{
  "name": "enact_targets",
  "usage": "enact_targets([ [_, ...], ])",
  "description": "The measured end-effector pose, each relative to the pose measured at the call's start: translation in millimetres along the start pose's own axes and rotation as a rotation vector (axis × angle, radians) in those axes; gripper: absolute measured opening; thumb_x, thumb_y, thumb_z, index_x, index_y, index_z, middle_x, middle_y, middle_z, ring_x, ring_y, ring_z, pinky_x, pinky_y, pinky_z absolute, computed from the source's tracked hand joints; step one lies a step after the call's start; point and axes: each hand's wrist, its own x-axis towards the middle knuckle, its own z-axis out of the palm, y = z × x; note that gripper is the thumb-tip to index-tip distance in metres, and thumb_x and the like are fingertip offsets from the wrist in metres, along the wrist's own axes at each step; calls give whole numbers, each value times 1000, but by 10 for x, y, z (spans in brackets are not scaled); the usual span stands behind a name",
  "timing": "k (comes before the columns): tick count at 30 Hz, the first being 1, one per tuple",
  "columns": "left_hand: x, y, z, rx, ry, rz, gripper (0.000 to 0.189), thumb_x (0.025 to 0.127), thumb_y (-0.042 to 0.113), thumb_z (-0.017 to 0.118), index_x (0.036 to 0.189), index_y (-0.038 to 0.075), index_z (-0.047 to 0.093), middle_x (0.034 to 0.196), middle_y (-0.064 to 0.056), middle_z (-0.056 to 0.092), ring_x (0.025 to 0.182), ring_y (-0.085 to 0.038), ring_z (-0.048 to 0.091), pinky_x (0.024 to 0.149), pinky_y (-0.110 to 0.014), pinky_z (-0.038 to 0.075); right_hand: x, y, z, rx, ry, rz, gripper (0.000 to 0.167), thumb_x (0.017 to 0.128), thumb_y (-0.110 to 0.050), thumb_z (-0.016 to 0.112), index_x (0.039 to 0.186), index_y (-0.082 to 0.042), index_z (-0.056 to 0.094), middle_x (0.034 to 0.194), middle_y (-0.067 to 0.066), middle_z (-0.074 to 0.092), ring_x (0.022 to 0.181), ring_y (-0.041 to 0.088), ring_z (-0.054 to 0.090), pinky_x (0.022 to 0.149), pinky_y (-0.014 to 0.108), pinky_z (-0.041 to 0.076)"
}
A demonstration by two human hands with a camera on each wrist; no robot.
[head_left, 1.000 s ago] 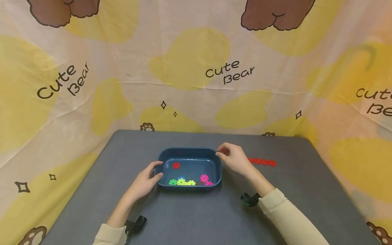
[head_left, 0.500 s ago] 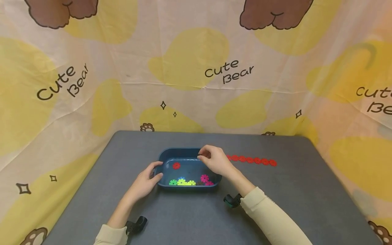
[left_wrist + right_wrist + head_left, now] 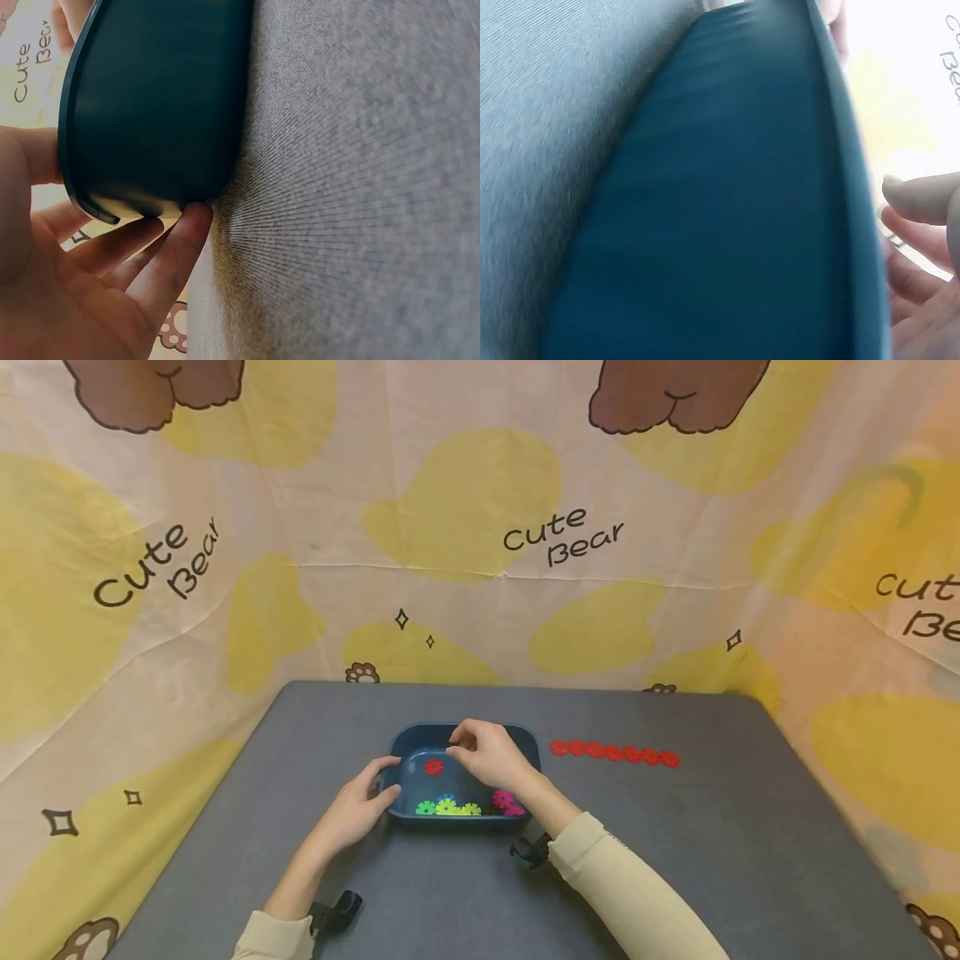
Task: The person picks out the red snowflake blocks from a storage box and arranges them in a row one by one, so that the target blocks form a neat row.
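My left hand [image 3: 358,806] grips the left end of a dark blue plastic tray [image 3: 461,821]. In the left wrist view its thumb goes over the rim and its fingers lie against the outer wall [image 3: 161,90]. My right hand [image 3: 495,758] is over the tray's back half, fingers bent and nothing showing between thumb and fingertips. In the right wrist view the thumb and forefinger tips stand close together past the rim. A red notched plastic disc [image 3: 433,767] lies in the tray, left of and below the right fingertips. Green [image 3: 426,808], yellow [image 3: 446,807] and pink discs [image 3: 503,798] lie along the front wall.
A row of several red notched discs [image 3: 614,753] lies on the grey table [image 3: 712,827], right of the tray. Behind the table hangs a printed cloth [image 3: 450,527]. A black wrist device [image 3: 531,852] sits by the right cuff, another [image 3: 337,910] by the left.
My right hand has moved left from the tray's right rim to over its inside, uncovering the whole red row. The left hand keeps its place on the tray.
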Motion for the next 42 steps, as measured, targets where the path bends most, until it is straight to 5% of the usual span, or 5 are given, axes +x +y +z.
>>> enact_targets([
  [13, 19, -8, 0, -14, -8, 7, 49, 104, 22, 58, 151, 15, 44, 158, -21, 39, 141, -49, 40, 110, -63, 36, 268, 53, 320, -44, -82, 94, 26, 97, -23, 70, 117, -8, 68, 86, -1, 60, 68, 15, 58, 61, 30, 50],
  [27, 9, 1, 3, -16, -10, -1, 49, 104, 22, 59, 150, 18, 45, 158, -19, 39, 141, -47, 40, 111, -62, 36, 412, 160, 494, -194, -143, 142, 24, 95, -26, 74, 112, -10, 68, 106, 3, 69, 83, 15, 61, 76, 36, 54],
  [35, 5, 22, 4, -19, -6, 9, 49, 104, 22, 59, 150, 16, 45, 158, -21, 39, 141, -47, 40, 111, -62, 37, 409, 189, 568, -329, -130, 140, 28, 93, -31, 75, 114, -13, 69, 107, 2, 68, 88, 16, 62, 82, 38, 55],
  [42, 6, 11, 13, -19, -3, 0, 49, 103, 21, 59, 150, 15, 45, 157, -21, 40, 141, -47, 40, 111, -62, 36, 404, 193, 592, -342, -128, 133, 25, 92, -28, 77, 112, -14, 69, 100, 0, 64, 84, 15, 59, 76, 36, 54],
])
